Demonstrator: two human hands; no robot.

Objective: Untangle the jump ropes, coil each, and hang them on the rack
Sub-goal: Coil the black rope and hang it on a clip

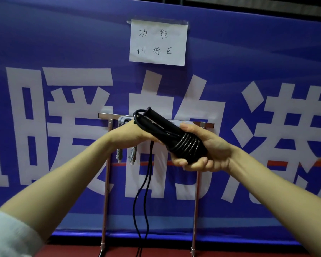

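I hold the rope in front of the rack, level with its top rail and across the middle of it. My right hand grips the wound end. The thumb is pressed on top and the fingers are curled under the shiny turns, so the winding cannot spring loose. My left hand lies against the bundle nearer the rack's left post. Its fingers are hidden behind the handles, and I cannot tell whether they pinch the cord or only steady it. From under that hand a long loop of cord hangs down between the rack's two posts to the floor, so I judge the coiling only part done. To do it well, the right grip should stay firm on the finished turns while the left draws the cord up and lays each new turn snug beside the last, never across it. I would let the cord slide through the left fingers as it rises, so that twists run out towards the free loop instead of being wound in. The loop hangs close to the rack's posts and could snag on them, so lifting it clear before each turn seems wise. A grey spring piece hangs from the rail just left of the bundle, and the bare rail to the right of it looks the better place to hang the coil. The last stretch needs tucking under a turn, or I expect the coil will loosen once hung.
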